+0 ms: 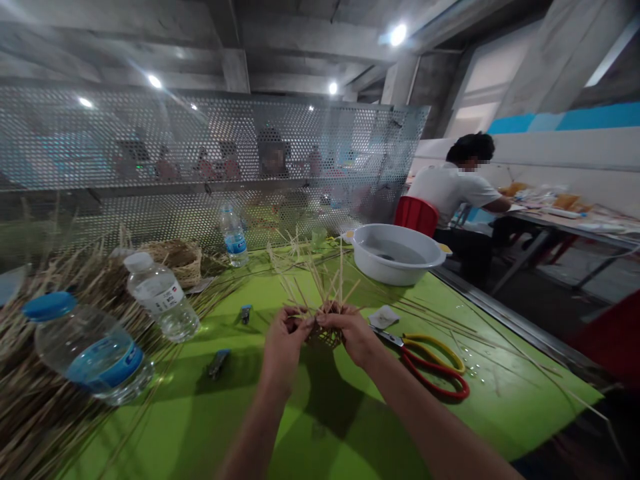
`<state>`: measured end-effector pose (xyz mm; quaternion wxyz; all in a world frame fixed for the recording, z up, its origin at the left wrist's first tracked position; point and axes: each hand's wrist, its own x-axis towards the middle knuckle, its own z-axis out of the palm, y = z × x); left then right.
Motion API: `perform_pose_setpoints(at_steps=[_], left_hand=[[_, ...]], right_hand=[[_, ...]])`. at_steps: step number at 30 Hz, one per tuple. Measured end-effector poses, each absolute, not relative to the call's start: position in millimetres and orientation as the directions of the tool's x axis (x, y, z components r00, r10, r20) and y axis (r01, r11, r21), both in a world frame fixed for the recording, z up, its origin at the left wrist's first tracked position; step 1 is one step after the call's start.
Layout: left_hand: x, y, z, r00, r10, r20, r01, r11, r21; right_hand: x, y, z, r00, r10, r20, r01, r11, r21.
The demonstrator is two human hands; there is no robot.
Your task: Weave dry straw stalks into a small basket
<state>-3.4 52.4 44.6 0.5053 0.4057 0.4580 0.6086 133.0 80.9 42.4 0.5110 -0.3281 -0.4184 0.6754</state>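
Note:
A small half-woven straw basket [327, 335] is held up above the green table between my two hands, its loose strands sticking up and outward. My left hand [289, 337] pinches its left rim with thumb and fingers closed. From the right, my right hand [350, 330] grips the rim the same way, and the two thumbs almost meet at the near side. The fingertips behind the weave are partly hidden. Just right of my right hand lie scissors [435, 363] with one yellow and one red handle, beside a scrap of white paper [384, 317].
A white basin [397, 253] with water stands at the back right. Water bottles [163, 297], a finished woven basket [175, 260] and heaped straw [30, 407] fill the left. Two small clips [219, 363] lie nearer. Beyond, a person [453, 187] sits at another table.

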Motion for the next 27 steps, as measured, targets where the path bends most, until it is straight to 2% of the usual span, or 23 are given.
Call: perform_pose_setpoints(at_steps=[6, 11, 14, 18, 22, 27], left_hand=[[-3, 54, 42, -0.194, 0.974, 0.116, -0.125, -0.142, 0.982], [2, 51, 40, -0.188, 0.970, 0.153, 0.004, -0.155, 0.988], [5, 52, 39, -0.192, 0.976, 0.099, -0.106, -0.121, 0.987], [4, 52, 42, -0.091, 0.994, 0.059, -0.303, -0.084, 0.949], [2, 49, 50, -0.014, 0.999, 0.036, -0.329, -0.038, 0.944], [0, 52, 47, -0.096, 0.994, 0.044, -0.334, -0.074, 0.940]], right_hand=[[131, 81, 40, -0.236, 0.971, 0.031, -0.352, -0.056, -0.934], [129, 79, 45, -0.147, 0.989, 0.009, -0.326, -0.040, -0.945], [128, 78, 47, -0.111, 0.994, 0.021, -0.355, -0.020, -0.935], [128, 78, 47, -0.087, 0.996, 0.027, -0.391, -0.010, -0.920], [129, 80, 49, -0.057, 0.997, 0.048, -0.444, 0.018, -0.896], [129, 80, 48, -0.025, 0.998, 0.059, -0.474, 0.040, -0.879]])
